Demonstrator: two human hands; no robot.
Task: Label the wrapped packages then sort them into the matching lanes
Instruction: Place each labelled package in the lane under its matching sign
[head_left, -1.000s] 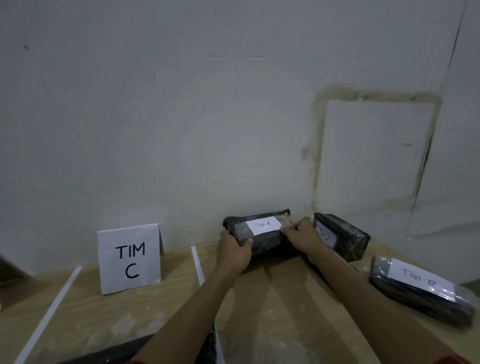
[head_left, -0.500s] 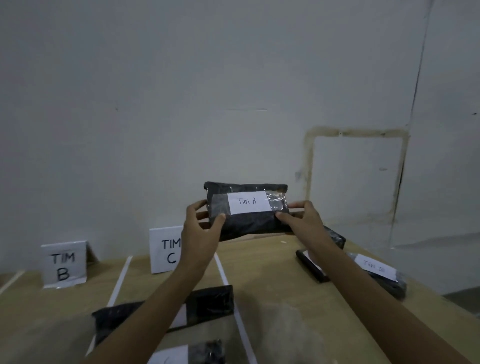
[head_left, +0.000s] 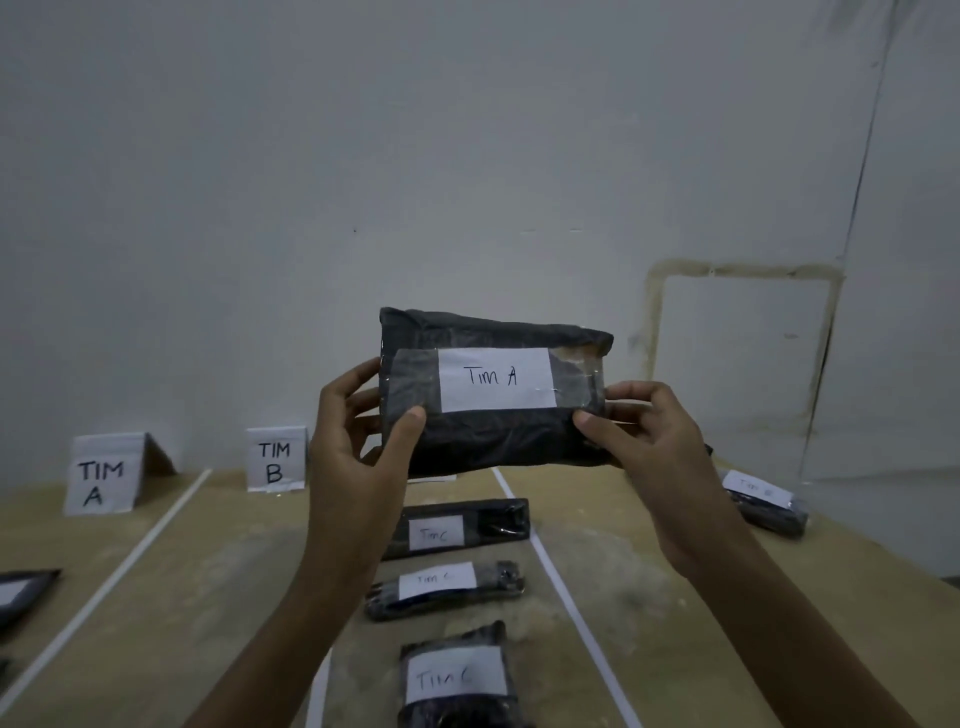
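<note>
Below, wooden table (head_left: 218, 597) with taped lanes (head_left: 122, 569), stained wall (head_left: 467, 156) behind.

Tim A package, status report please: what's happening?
Left hand, right hand both grip Tim A package, held above table. TIM A sign far left. Path looks clear.

Pale wall (head_left: 363, 156) rose behind bench's far edge. Rectangular stain outline (head_left: 743, 270) sat on it above far right corner (dark seam (head_left: 865, 156) ran just right of it). Light wooden bench top (head_left: 208, 571) showed whitish scuffs.
</note>
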